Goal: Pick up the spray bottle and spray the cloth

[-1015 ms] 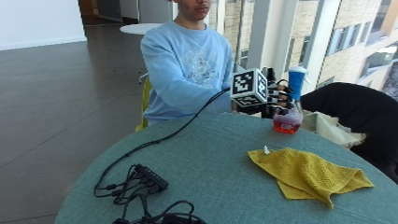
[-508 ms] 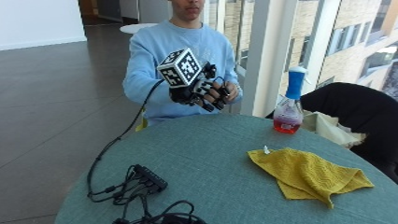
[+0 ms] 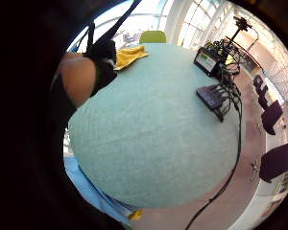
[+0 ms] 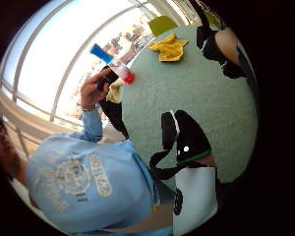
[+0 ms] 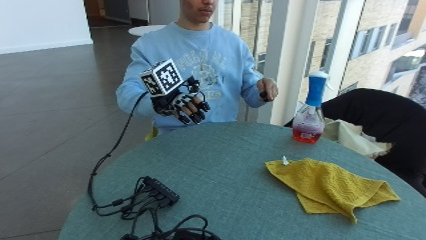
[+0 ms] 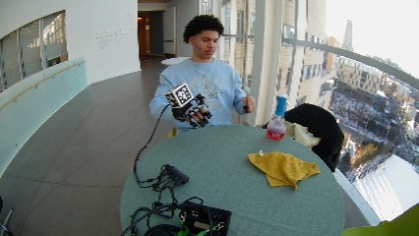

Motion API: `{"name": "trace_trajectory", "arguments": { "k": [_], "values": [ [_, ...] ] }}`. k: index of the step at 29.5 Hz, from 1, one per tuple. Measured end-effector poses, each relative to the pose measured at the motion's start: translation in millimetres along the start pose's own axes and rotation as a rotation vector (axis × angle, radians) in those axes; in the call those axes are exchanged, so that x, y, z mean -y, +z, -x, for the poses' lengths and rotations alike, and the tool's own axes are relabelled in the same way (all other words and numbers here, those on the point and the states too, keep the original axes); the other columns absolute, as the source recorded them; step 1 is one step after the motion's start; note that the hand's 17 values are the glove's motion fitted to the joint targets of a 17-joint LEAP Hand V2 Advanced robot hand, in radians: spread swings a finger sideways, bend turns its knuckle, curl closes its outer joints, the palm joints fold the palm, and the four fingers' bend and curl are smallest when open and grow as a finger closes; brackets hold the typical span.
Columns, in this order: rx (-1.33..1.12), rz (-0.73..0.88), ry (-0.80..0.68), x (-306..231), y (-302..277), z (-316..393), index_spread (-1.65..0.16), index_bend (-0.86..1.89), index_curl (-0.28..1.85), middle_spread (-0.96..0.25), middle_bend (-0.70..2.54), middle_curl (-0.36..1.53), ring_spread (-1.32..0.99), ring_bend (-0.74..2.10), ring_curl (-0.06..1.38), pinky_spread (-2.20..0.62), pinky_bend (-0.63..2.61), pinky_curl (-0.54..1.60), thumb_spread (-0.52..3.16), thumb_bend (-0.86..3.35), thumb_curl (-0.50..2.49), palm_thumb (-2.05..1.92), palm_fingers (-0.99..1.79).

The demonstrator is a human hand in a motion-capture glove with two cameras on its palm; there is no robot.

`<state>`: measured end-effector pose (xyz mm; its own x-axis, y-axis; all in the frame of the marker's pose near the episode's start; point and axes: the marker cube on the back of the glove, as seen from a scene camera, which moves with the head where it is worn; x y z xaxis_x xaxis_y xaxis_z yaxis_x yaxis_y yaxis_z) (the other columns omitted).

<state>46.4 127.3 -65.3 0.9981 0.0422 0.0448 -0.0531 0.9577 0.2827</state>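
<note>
1. A person sits at the far edge of a round green table (image 5: 219, 170).
2. The gloved right hand (image 5: 183, 104) is up in the air, above the far edge of the table and apart from everything on it. Its fingers hang down, loosely bent, and hold nothing.
3. The spray bottle (image 5: 309, 116) stands upright near the far right edge of the table. It has a blue top and red liquid at the bottom. Nothing touches it.
4. The yellow cloth (image 5: 329, 187) lies flat near the right edge, nearer the camera than the bottle and apart from it. A small white tag sticks up at its far corner.
5. The bare left hand (image 5: 267, 89) is raised in the air beside the bottle's top and holds a small dark thing.
6. A black box with cables (image 5: 160, 191) sits near the near left edge.
7. The wide middle of the table, between the gloved hand and the bottle, is open green top.
</note>
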Motion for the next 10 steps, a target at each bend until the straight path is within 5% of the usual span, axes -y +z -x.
{"name": "trace_trajectory", "arguments": {
  "k": [10],
  "values": [
    [0.013, 0.005, -0.001, -8.6, 4.8, -4.8, -0.30, 0.12, 0.30, -0.09, 0.37, 0.45, -0.06, 0.45, 0.38, 0.15, 0.14, 0.28, 1.13, -0.02, 0.44, 0.75, 0.97]
  ]
}}
